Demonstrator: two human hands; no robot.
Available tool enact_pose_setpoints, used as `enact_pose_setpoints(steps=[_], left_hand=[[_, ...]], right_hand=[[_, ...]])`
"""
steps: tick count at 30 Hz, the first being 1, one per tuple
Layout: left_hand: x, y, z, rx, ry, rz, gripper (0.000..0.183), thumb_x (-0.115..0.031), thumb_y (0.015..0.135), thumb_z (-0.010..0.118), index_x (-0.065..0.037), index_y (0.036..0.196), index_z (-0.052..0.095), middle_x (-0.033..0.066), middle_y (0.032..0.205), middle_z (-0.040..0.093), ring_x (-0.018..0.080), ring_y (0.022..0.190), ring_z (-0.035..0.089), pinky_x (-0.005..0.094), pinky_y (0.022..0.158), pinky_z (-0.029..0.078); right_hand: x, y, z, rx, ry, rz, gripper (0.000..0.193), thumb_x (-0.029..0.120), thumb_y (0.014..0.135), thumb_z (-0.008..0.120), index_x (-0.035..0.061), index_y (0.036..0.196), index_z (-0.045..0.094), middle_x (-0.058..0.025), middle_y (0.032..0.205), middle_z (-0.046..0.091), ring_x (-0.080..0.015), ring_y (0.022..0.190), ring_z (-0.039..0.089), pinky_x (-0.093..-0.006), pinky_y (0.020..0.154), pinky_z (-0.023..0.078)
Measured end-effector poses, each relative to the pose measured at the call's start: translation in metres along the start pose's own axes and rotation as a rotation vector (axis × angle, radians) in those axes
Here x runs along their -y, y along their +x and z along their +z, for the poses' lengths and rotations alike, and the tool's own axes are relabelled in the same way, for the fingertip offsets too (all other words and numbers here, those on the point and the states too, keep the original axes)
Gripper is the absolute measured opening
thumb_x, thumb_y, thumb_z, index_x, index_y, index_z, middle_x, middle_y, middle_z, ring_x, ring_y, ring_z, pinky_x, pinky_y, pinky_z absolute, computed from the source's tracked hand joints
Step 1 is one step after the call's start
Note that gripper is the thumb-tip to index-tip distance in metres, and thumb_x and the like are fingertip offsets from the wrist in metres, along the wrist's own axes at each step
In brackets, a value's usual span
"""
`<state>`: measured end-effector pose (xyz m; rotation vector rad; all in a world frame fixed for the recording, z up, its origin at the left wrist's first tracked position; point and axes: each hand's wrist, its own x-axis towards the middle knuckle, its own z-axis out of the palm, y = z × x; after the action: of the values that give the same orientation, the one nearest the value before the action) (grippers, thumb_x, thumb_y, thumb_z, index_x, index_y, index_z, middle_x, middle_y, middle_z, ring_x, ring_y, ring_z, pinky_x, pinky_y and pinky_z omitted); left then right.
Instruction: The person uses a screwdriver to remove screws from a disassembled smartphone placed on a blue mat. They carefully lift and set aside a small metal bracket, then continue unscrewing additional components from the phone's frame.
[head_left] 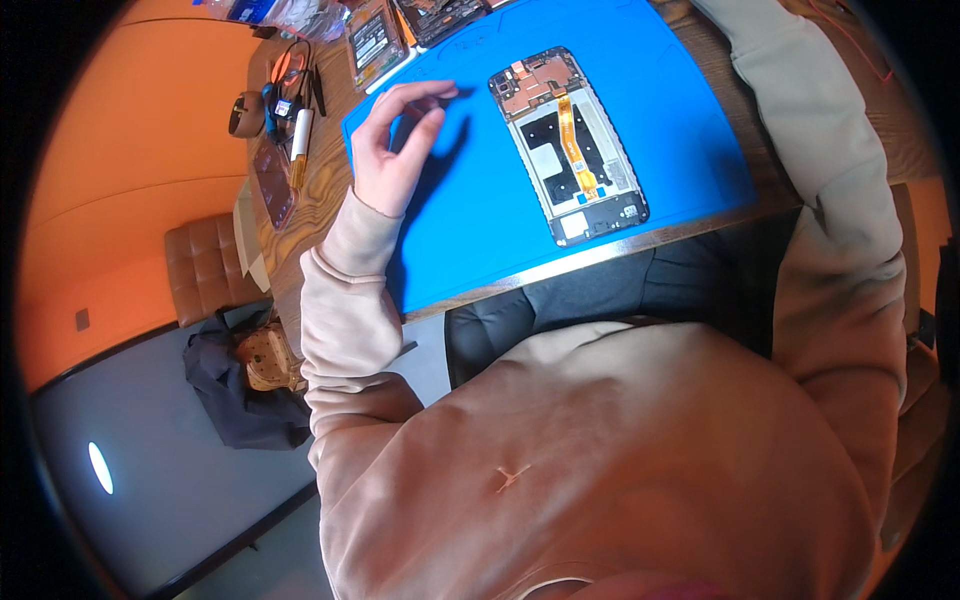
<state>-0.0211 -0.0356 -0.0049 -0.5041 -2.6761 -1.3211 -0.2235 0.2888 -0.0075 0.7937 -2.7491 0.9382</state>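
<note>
An opened smartphone [545, 165] lies on a blue mat [455, 240], its back cover off. An orange ribbon cable [572, 150] runs down its middle, over a bay with black patches and bare metal. Copper-coloured shielding [537, 84] covers its far end. To the left of the phone, apart from it, my left hand [393, 150] hovers over the mat's left part. Its fingers curve loosely, thumb and forefinger are apart, and nothing is between them. My right arm [815, 140] reaches forward past the mat's right side; its hand lies beyond the upper edge of the picture.
Other opened phones [374, 45] lie at the mat's far edge, beside a clear plastic bag [305, 18]. On the wooden table [325, 215] at the left are a watch [245, 114], a white tube [301, 133], cables and a dark phone panel [274, 185]. A brown chair [205, 268] stands left.
</note>
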Motion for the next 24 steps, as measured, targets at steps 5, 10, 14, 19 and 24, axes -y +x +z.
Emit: enact_pose_setpoints(steps=[5,10,14,19,24], left_hand=[[-0.025,0.007,0.01,0.324,0.295,0.385,0.084,-0.026,0.069,0.076,-0.009,0.148,0.054,0.0181,0.155,0.045,0.0375,0.14,0.043,0.0474,0.118,0.031],[-0.046,0.027,0.023,0.415,0.473,0.557,0.102,-0.033,0.064,0.08,-0.012,0.156,0.043,0.0163,0.163,0.037,0.0392,0.15,0.034,0.05,0.12,0.03],[-0.056,0.045,0.036,0.486,0.458,0.655,0.101,-0.038,0.065,0.081,-0.013,0.156,0.044,0.0135,0.161,0.042,0.0368,0.149,0.037,0.0518,0.119,0.031],[-0.053,0.053,0.058,0.467,0.352,0.661,0.092,-0.052,0.071,0.084,-0.009,0.146,0.052,0.0164,0.131,0.059,0.0344,0.125,0.055,0.0486,0.114,0.039],[-0.047,0.036,0.051,0.251,0.557,0.595,0.09,-0.069,0.067,0.083,-0.004,0.126,0.063,0.0147,0.109,0.06,0.0341,0.101,0.059,0.0432,0.096,0.047]], right_hand=[[-0.001,-0.005,-0.002,-0.017,-0.03,0.014,0.03,0.028,0.092,0.068,0.0001,0.104,0.067,-0.0157,0.088,0.071,-0.0299,0.081,0.067,-0.0409,0.072,0.053],[-0.002,-0.002,-0.003,-0.058,-0.065,0.059,0.034,0.032,0.094,0.065,0.0007,0.108,0.066,-0.0178,0.091,0.071,-0.0342,0.085,0.068,-0.0444,0.076,0.054],[-0.009,0.008,0.0,-0.123,-0.104,0.115,0.037,0.035,0.095,0.062,0.0011,0.112,0.065,-0.0195,0.094,0.071,-0.0376,0.088,0.068,-0.0473,0.079,0.055],[-0.023,0.027,0.018,-0.295,-0.103,0.197,0.042,0.04,0.099,0.056,0.0026,0.116,0.064,-0.0226,0.1,0.071,-0.0438,0.096,0.068,-0.0524,0.086,0.054],[-0.015,0.039,0.025,-0.568,0.037,0.06,0.033,0.032,0.103,0.049,0.0045,0.117,0.059,-0.021,0.098,0.069,-0.0396,0.088,0.067,-0.0502,0.077,0.052]])
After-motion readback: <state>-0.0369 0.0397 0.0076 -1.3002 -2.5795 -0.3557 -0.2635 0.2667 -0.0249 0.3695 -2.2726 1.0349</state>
